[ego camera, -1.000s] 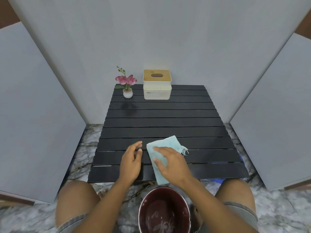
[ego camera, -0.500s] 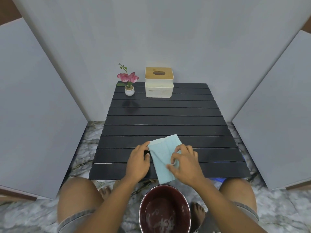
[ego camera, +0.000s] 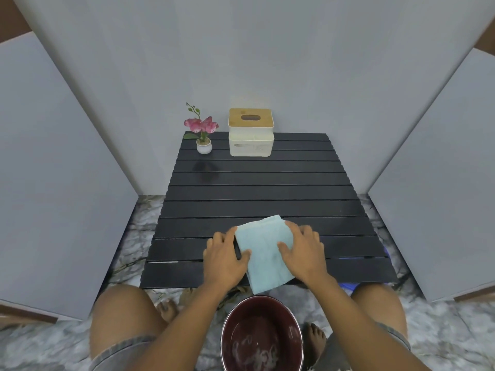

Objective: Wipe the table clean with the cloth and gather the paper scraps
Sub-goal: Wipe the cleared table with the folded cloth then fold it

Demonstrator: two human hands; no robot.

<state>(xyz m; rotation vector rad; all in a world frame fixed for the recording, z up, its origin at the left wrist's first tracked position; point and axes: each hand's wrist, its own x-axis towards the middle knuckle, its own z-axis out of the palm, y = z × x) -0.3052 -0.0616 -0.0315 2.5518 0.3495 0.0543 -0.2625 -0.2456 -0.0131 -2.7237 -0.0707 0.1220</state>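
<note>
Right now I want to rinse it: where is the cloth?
Head view: the cloth lies at the near edge of the table, between left hand and right hand.

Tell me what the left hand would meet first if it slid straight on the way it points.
The cloth: the left hand points forward and to the right, its fingertips already at the cloth's left edge, apparently level with it.

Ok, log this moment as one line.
cloth: folded, on table near edge, overhanging | left hand: on cloth's left side | right hand: on right side | bowl: on floor below
</note>
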